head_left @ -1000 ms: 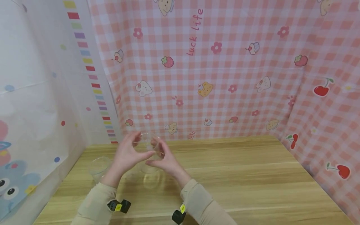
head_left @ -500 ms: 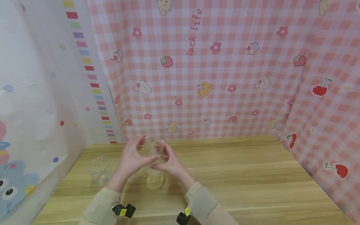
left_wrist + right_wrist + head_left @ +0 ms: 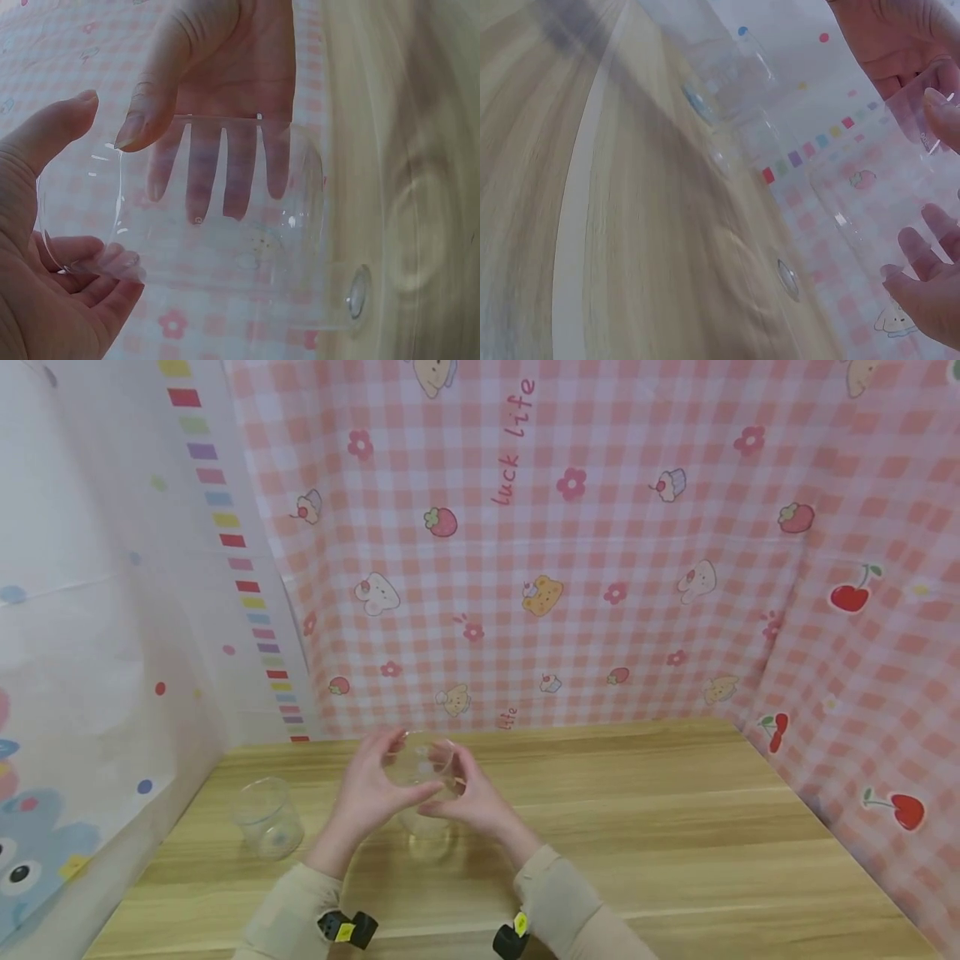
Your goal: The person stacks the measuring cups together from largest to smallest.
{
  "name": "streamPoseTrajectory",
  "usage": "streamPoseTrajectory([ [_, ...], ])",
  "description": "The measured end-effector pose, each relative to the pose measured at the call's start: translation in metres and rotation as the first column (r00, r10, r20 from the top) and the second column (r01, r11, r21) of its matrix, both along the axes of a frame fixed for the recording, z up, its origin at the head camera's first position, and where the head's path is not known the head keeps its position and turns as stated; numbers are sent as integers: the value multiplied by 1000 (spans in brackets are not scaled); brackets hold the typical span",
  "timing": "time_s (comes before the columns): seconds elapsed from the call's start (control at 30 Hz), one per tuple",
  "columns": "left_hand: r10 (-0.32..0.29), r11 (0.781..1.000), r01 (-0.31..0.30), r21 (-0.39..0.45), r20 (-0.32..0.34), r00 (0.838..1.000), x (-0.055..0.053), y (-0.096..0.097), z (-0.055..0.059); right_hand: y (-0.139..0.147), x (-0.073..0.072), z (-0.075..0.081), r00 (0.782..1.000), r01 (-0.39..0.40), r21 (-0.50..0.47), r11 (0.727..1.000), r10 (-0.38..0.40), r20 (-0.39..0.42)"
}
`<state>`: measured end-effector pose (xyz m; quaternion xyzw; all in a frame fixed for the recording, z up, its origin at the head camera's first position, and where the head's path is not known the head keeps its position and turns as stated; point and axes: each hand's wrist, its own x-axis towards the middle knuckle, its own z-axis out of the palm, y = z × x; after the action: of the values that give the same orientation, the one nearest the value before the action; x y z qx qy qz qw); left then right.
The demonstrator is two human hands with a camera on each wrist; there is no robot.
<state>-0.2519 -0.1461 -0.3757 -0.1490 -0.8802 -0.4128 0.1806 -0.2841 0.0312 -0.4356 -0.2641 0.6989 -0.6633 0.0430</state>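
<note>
A clear cup [image 3: 421, 767] stands upright over the wooden table, held between both hands. My left hand [image 3: 369, 783] curls round its left side, the thumb lying across the near side. From the other side my right hand [image 3: 474, 795] grips it with thumb and fingers. Through the cup's clear wall [image 3: 247, 232] in the left wrist view, several fingers of the right hand [image 3: 225, 75] show. A narrower clear part ending in a small round disc [image 3: 358, 291] shows on the table side of the cup. A second clear cup [image 3: 267, 822] stands on the table to the left.
The wood-grain table [image 3: 637, 843] stretches far to the right. A pink checked cloth [image 3: 570, 552] hangs behind it and along the right side, and a white printed sheet [image 3: 90, 635] hangs on the left. A black wrist camera [image 3: 347, 928] sits on the left sleeve.
Both hands have shifted right and slightly down in the head view, carrying the cup with them. The left forearm has come off the second cup, which now shows whole.
</note>
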Motion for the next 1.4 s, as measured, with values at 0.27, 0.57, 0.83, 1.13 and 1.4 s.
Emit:
streamPoseTrajectory([
  [0.27, -6, 1000, 8, -28, 55, 998, -2, 12, -6, 15, 1, -4, 1000, 0, 38, 999, 0, 13],
  [0.57, -29, 996, 30, -84, 8, 1000, -5, 27, -12, 33, 1, -7, 1000, -3, 75, 997, 1, 17],
  [0.83, -55, 996, 54, -66, -18, 998, -8, 43, -21, 51, 0, -10, 1000, -5, 103, 995, 5, 2],
  [1.13, -57, 994, 56, -94, -4, 998, -8, 60, -29, 69, -1, -19, 1000, 8, 115, 993, -9, 1],
  [1.4, -79, 993, 78, -90, -5, 997, -9, 71, -39, 80, 0, -28, 1000, -11, 103, 995, 12, -10],
])
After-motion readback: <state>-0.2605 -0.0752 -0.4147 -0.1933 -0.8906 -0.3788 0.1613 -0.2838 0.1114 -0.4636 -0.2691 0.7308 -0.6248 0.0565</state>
